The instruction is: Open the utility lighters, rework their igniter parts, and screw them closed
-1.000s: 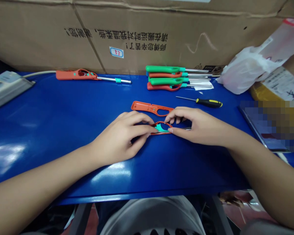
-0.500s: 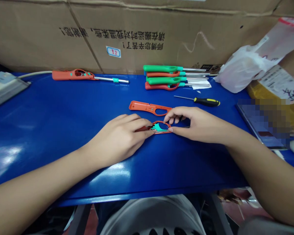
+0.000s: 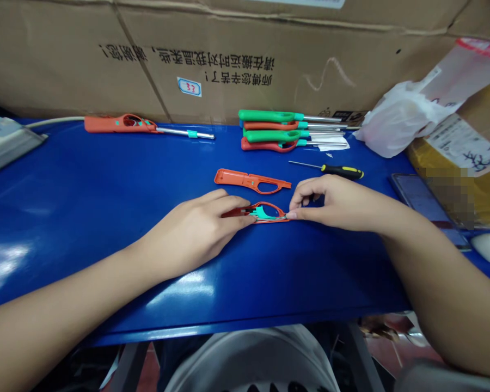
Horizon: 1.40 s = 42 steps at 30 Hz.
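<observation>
In the head view, my left hand (image 3: 204,231) is closed around the handle end of an opened orange lighter half (image 3: 275,206), which lies on the table. A teal trigger (image 3: 262,213) sits inside it, beside a thin silvery strip along the lower edge. My right hand (image 3: 330,204) pinches at the right, narrow end of this half; what lies between thumb and finger is too small to make out. Just behind, the matching orange shell half (image 3: 245,178) rests with its inside up, touched by neither hand.
Several green and orange lighters (image 3: 271,130) lie stacked at the back. An orange lighter (image 3: 120,124) is at back left near a white power strip (image 3: 12,142). A screwdriver (image 3: 343,171), a phone (image 3: 424,209) and a plastic bag (image 3: 396,120) lie right. A cardboard box (image 3: 212,32) stands behind.
My right hand has shifted slightly right along the lighter half to its narrow end, uncovering the tip of the loose shell half. My left hand keeps its hold.
</observation>
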Tool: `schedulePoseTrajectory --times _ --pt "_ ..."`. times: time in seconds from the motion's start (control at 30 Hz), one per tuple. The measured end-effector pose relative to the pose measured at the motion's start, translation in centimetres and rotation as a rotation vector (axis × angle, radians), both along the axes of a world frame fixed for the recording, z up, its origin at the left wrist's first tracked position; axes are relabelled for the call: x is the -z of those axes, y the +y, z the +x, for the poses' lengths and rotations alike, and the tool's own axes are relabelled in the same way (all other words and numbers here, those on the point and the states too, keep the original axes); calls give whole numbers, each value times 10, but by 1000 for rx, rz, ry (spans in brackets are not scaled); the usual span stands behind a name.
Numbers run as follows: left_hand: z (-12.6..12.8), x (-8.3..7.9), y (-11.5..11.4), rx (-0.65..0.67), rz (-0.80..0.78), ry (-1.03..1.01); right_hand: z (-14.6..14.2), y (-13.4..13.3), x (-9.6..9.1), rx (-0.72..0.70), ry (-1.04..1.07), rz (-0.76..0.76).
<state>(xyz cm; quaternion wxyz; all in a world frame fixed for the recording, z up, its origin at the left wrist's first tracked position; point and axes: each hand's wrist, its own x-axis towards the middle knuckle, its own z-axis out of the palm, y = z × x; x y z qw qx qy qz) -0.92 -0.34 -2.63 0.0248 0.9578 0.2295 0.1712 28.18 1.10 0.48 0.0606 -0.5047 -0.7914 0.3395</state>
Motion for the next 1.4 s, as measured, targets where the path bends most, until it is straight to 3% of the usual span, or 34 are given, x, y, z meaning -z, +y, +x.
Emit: schedulePoseTrajectory --times 0.2,0.43,0.5,0.6,0.67,0.8,0.9,1.1,1.4 --pt "1 -5 0 35 31 43 -7 -2 1 87 -20 -34" --pt "3 -4 2 37 47 16 -5 -1 -1 43 43 -29" --pt "1 -5 3 23 -21 -35 -4 0 2 97 95 46" --pt "-3 -9 8 -40 -145 -163 -2 3 11 224 151 294" --pt "-6 -11 15 -117 -151 -222 -2 6 19 233 140 433" --pt "-12 -4 31 -303 -134 -202 -6 9 29 163 123 418" --pt "-13 4 40 -346 -228 -136 -10 10 32 185 159 370" --pt "-14 3 43 -343 -282 -146 -15 8 27 237 201 353" --pt "-11 -14 30 -247 -312 -240 -13 -3 11 148 160 649"
